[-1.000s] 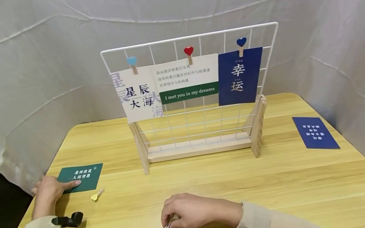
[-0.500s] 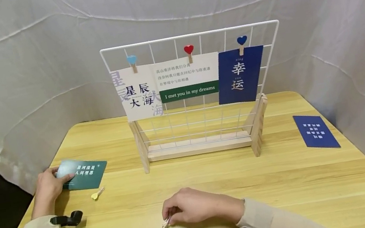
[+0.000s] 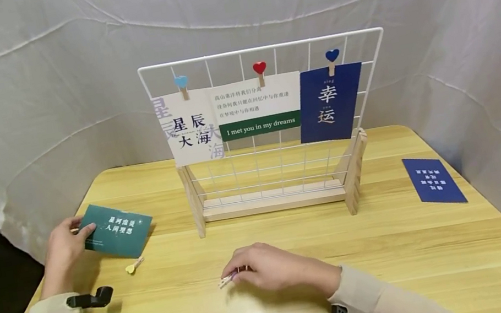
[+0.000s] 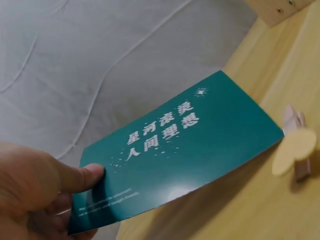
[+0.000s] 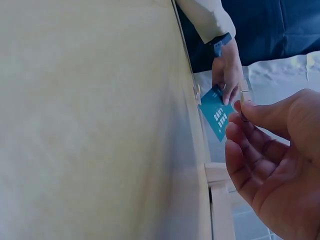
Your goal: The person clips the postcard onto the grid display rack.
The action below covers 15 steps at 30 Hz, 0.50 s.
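Note:
My left hand [image 3: 63, 242] pinches a green card [image 3: 117, 230] by its left edge, thumb on the printed face. The card is tilted and raised off the table, as the left wrist view also shows. Just below its near corner lies a small clothespin with a yellow heart [image 3: 135, 266]. Over the middle front of the table, my right hand [image 3: 275, 267] pinches a small wooden clothespin [image 3: 227, 280] between thumb and fingers. A bit of purple shows on that clothespin; the rest is hidden by the fingers.
A white wire grid [image 3: 277, 167] on a wooden stand [image 3: 274, 205] stands at the back. Clipped to it are a white card [image 3: 193, 147], a green-and-white card [image 3: 257, 108] and a blue card [image 3: 312, 106]. Another blue card [image 3: 434, 181] lies at the right.
My left hand has lifted the green card off the table and tilted it, moving slightly away from me. The right hand has risen a little forward with its clothespin.

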Each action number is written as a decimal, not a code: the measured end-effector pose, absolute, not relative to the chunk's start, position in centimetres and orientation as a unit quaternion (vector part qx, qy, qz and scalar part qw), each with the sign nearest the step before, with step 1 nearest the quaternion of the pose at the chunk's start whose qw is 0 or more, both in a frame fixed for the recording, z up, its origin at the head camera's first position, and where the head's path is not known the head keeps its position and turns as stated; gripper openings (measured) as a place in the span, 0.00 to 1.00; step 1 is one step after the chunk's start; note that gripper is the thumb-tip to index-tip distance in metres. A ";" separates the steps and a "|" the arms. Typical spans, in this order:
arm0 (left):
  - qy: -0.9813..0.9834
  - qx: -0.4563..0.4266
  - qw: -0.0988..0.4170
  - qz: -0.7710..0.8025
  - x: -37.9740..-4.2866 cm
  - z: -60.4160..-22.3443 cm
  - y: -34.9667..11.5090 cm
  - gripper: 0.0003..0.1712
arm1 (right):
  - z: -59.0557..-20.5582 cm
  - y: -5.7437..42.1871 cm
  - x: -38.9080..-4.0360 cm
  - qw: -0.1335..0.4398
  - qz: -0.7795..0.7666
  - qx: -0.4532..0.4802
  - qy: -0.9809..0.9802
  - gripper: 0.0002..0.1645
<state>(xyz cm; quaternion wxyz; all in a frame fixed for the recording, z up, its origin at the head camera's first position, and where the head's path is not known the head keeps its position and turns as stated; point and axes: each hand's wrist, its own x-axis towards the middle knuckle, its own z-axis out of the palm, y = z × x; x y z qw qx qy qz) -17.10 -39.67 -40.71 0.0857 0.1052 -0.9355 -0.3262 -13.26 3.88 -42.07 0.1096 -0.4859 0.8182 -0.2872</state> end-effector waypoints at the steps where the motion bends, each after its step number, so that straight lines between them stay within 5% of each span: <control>1: -0.935 0.097 0.086 -0.329 -17.1 -40.6 -39.5 0.32 | -42.0 4.0 -13.3 0.112 -0.294 -0.480 0.819 0.12; 15: -0.913 0.044 0.093 -0.394 -16.9 -38.7 -37.5 0.28 | -40.6 5.2 -14.5 0.145 -0.377 -0.406 0.820 0.08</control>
